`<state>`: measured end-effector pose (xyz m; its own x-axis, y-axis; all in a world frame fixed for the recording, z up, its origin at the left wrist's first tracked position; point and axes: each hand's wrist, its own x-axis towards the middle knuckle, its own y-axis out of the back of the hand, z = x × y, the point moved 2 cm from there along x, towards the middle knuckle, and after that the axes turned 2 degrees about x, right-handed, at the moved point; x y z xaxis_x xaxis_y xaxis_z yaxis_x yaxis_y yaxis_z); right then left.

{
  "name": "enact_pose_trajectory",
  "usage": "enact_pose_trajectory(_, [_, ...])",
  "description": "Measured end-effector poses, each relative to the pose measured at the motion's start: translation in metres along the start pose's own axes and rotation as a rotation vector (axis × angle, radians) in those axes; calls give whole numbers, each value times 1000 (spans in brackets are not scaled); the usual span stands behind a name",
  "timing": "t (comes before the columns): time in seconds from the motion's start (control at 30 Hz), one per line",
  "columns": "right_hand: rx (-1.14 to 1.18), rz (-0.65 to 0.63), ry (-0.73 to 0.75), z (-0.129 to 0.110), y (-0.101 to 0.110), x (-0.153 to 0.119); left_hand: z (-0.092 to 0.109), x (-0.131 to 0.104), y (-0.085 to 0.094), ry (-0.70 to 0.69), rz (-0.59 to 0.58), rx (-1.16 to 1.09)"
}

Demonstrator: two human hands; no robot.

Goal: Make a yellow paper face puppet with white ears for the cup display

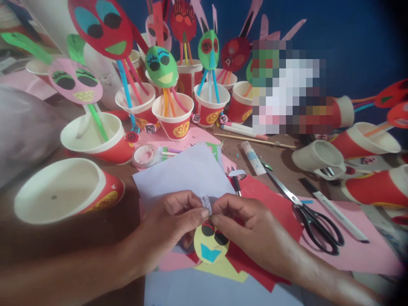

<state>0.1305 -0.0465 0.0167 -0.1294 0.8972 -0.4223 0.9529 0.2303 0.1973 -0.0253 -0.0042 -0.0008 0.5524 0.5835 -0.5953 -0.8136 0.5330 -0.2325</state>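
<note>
Near the middle, my left hand [188, 214] pinches a small white paper piece [205, 205] with dark lines drawn on it. The fingers of my right hand [231, 216] are pressed together at the same piece's right edge. Just below the fingertips is a round yellow paper face [207, 250] with black and red eyes and a blue mouth; its top edge is partly hidden by the hands. Under it lie red paper [258, 259], a yellow sheet [226, 272] and a white sheet [185, 289]. Another white sheet [181, 174] lies beyond the hands.
Black-handled scissors [299, 204], a marker [338, 212] and a glue stick [253, 159] lie to the right. An open paper cup [108, 199] rests at the left. Cups holding paper faces on straws, such as a green face [161, 70], stand along the back. A mug [318, 157] is at right.
</note>
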Motion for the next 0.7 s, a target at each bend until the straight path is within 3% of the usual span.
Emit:
enact_pose_trajectory(0.33, [-75, -8, -28, 2, 1, 0, 1, 1, 0, -12, -86, -45])
enact_pose_trajectory(0.5, [-41, -3, -42, 2, -1, -3, -1, 1, -3, 52, 10, 32])
enact_pose_trajectory(0.7, [-24, 3, -67, -1, -3, -3, 1, -1, -6, 26, 26, 23])
